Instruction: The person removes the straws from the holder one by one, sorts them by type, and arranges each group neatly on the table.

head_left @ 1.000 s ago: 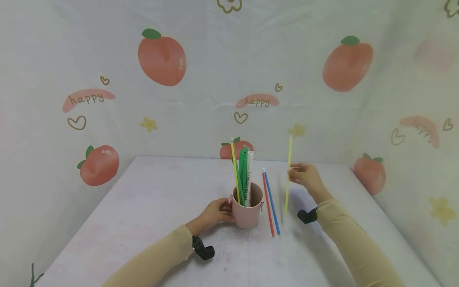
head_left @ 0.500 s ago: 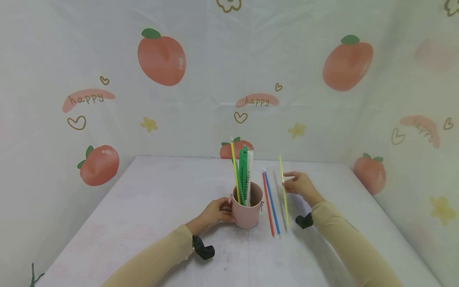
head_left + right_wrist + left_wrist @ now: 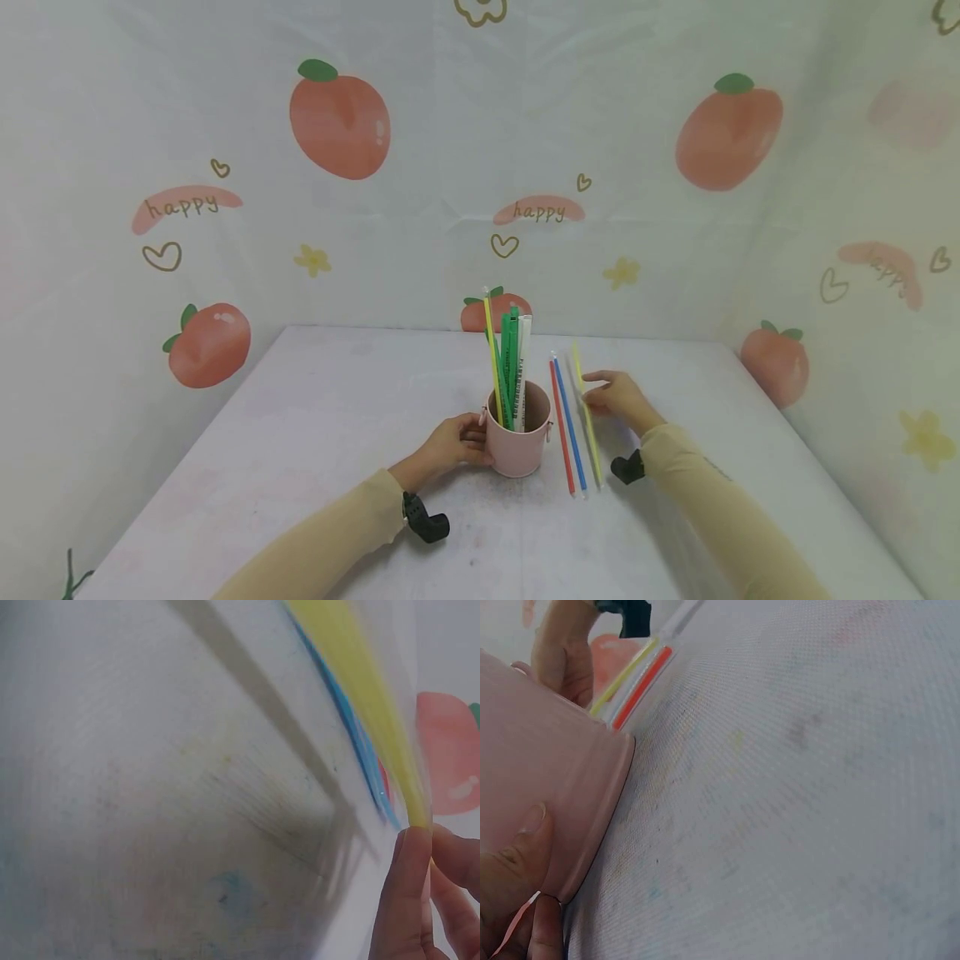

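A small pink bucket (image 3: 514,454) stands upright on the table. My left hand (image 3: 452,443) grips its left side, and the left wrist view shows the thumb (image 3: 534,836) pressed against its wall. Yellow, green and white wrapped sticks (image 3: 510,367) lean inside the bucket. To the right of it, my right hand (image 3: 617,398) pinches a yellow straw (image 3: 588,421) in a clear wrapper, seen close in the right wrist view between thumb and fingers (image 3: 411,889). The held straw is low over the table, just right of a blue straw (image 3: 570,425) and a red straw (image 3: 562,429) lying side by side.
The table (image 3: 337,392) has a pale, lightly stained cover. Behind and beside it hangs a white curtain (image 3: 435,125) printed with fruit, hearts and flowers. A thin green thing (image 3: 70,575) shows at the lower left edge.
My right hand has moved left and down with the yellow straw, bringing it from upright to lying nearly along the blue one. The left hand and bucket have stayed in place.
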`<state>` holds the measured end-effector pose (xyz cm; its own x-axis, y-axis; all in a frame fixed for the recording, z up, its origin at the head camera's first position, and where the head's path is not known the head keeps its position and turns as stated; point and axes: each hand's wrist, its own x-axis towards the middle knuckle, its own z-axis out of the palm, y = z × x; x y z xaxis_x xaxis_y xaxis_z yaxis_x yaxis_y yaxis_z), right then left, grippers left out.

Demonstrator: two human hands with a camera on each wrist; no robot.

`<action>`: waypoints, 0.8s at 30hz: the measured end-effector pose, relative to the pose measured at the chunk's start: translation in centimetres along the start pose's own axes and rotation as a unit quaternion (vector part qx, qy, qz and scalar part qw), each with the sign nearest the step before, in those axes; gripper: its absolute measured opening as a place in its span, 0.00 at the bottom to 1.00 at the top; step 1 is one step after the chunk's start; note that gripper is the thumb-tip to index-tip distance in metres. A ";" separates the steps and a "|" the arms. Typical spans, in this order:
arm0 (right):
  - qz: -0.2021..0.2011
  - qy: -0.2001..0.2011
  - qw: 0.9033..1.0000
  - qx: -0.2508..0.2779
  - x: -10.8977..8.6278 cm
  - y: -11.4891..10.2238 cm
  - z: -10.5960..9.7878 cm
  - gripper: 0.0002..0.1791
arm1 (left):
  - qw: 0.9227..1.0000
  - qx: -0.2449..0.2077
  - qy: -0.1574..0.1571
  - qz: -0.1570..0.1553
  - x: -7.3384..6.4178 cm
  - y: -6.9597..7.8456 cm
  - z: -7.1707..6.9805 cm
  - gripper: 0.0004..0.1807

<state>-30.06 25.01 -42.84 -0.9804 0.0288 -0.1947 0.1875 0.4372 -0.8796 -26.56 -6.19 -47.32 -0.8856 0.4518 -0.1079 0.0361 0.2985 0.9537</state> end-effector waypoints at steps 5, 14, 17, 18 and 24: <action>0.018 0.004 1.000 -0.013 0.3 0.2 0.5 0.28 | 1.000 0.010 0.003 -0.007 0.0 0.1 0.0 0.33; 0.033 0.002 0.999 -0.040 0.4 0.7 0.8 0.26 | 1.000 0.012 0.003 -0.005 -0.2 0.3 0.0 0.33; 0.042 0.004 0.998 -0.057 0.8 0.8 1.0 0.26 | 1.000 0.010 0.003 -0.004 -0.2 0.4 0.0 0.33; 0.038 0.000 0.997 -0.064 1.0 1.0 1.0 0.26 | 1.000 0.009 0.003 -0.004 -0.3 0.4 0.0 0.33; 0.053 -0.004 0.996 -0.075 1.2 1.1 1.3 0.26 | 1.000 0.011 0.003 -0.006 -0.3 0.5 0.0 0.32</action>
<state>-30.93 24.31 -44.58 -0.9548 0.0744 -0.2876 0.2785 0.5613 -0.7793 -26.25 -6.20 -46.80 -0.8891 0.4422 -0.1180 0.0351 0.3230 0.9457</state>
